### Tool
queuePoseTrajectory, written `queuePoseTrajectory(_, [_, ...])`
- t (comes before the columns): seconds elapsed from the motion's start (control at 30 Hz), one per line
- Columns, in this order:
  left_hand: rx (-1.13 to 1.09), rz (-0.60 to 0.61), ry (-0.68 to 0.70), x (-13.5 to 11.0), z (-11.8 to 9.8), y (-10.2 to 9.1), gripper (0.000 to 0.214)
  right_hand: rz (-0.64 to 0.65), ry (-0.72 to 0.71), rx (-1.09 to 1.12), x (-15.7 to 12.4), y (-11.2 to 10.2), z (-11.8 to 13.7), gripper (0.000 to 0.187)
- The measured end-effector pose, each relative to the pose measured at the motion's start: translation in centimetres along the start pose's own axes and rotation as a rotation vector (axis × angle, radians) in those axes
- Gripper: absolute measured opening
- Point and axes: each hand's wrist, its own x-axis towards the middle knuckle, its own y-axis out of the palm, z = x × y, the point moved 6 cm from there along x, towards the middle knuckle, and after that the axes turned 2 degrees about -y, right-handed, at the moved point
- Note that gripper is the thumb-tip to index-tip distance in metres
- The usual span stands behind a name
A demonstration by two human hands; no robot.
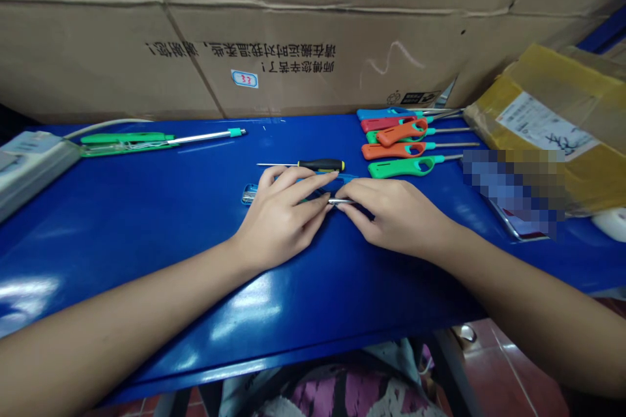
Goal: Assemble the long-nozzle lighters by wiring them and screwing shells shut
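Observation:
In the middle of the blue table, my left hand (pixel 288 212) bends over a blue lighter casing (pixel 249 194), its fingers closed on it around the rod's end. The casing's far left end sticks out with metal parts inside; most of the rest is hidden. My right hand (pixel 398 215) pinches a thin metal tube (pixel 340 201) between thumb and fingers, and the tube meets my left fingertips. Just beyond my left hand lies a black and yellow screwdriver (pixel 323 165), its shaft pointing left.
Several long-nosed lighters (pixel 401 167) lie at the back right. Near them are a phone (pixel 521 218), partly blurred, and a yellow-taped parcel (pixel 542 111). On the left lie an opened green lighter (pixel 127 141) and a white power strip (pixel 36 166). A large cardboard box (pixel 293 32) stands behind.

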Motion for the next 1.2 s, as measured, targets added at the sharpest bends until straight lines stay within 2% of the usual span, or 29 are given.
queuePoseTrajectory(0.33, [-0.003, -0.004, -0.021, -0.2, 0.5, 0.2, 0.013, 0.013, -0.054, -0.022, -0.1, -0.1, 0.0, 0.024])
queuePoseTrajectory(0.63, [-0.178, 0.003, -0.202, -0.1, 1.8, 0.3, 0.008, 0.035, -0.039, 0.045, -0.1, -0.1, -0.4, 0.023])
queuePoseTrajectory(0.97, [-0.188, 0.065, -0.337, -0.1, 2.0, 0.2, 0.015, 0.015, -0.043, 0.076, -0.1, -0.2, -0.7, 0.027])
queuePoseTrajectory(1.2, [-0.198, 0.108, -0.336, 0.0, 2.0, 0.4, 0.014, 0.023, -0.039, 0.081, 0.0, -0.2, -0.6, 0.027])
